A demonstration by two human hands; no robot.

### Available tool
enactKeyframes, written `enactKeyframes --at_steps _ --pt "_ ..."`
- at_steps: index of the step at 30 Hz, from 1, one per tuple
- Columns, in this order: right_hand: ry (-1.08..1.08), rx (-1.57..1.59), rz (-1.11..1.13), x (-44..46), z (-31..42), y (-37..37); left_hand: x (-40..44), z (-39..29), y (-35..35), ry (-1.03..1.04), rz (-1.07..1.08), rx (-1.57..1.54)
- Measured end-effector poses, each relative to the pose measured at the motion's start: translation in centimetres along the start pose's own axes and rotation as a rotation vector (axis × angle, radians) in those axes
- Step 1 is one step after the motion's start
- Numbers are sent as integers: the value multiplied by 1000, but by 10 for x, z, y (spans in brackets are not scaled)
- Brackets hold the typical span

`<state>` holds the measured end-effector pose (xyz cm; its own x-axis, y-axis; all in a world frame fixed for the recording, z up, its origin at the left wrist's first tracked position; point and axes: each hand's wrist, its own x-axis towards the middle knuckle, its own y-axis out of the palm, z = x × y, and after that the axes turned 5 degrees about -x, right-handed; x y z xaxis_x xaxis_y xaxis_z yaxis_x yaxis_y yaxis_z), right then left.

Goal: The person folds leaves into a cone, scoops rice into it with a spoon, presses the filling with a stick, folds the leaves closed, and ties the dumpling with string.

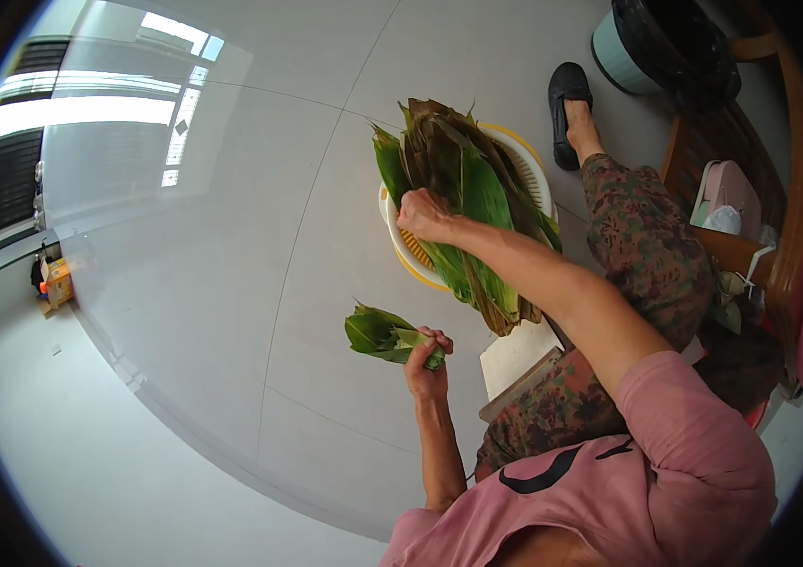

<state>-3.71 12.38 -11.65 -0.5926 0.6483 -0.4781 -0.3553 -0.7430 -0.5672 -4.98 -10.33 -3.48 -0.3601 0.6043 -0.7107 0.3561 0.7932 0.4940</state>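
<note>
My left hand (430, 357) is closed around the base of a small bundle of green leaves (378, 333), whose tips point left. Farther forward, my right hand (425, 215) is closed at the left side of a large pile of long leaves (484, 194), with a green leaf in its grip. Some leaves of the pile are green, others brown and dry-looking. They lie across a round white and yellow basket (529, 168) and hang over its edge. The fingertips of my right hand are partly hidden.
A foot in a black shoe (567, 113) rests right of the basket. Behind it stands a lined bin (626, 59). Wooden furniture (789, 189) with a pink bag (730, 194) is at the right. A pale board (515, 359) lies beside my leg. Tiled floor (203, 217) extends left.
</note>
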Motion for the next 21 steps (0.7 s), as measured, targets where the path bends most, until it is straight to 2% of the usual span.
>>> enactKeyframes --at_steps 3,5,8,9,10,12,14,17,19,21 --pt "20 459 377 -20 17 -59 6 -1 1 1 89 -30" --pt "-56 422 406 -57 41 -122 9 -3 3 8 142 -39" --pt "-121 206 161 -163 80 -231 12 -3 7 19 186 -44" --pt "-91 161 12 -209 87 -261 11 -3 6 22 208 -32" --pt "-41 24 -310 -259 88 -281 10 -4 7 31 228 -23" --pt "29 -126 -723 -344 45 -327 7 -5 5 54 233 -16" --pt "131 -325 -1022 -423 -16 -356 6 -6 1 60 231 -1" --pt "425 -660 -1131 -547 -128 -386 5 -8 -7 57 236 30" --pt "650 -780 -1043 -606 -185 -397 4 -8 -7 57 233 51" --pt "881 -789 -843 -636 -214 -398 2 -9 -3 57 252 86"
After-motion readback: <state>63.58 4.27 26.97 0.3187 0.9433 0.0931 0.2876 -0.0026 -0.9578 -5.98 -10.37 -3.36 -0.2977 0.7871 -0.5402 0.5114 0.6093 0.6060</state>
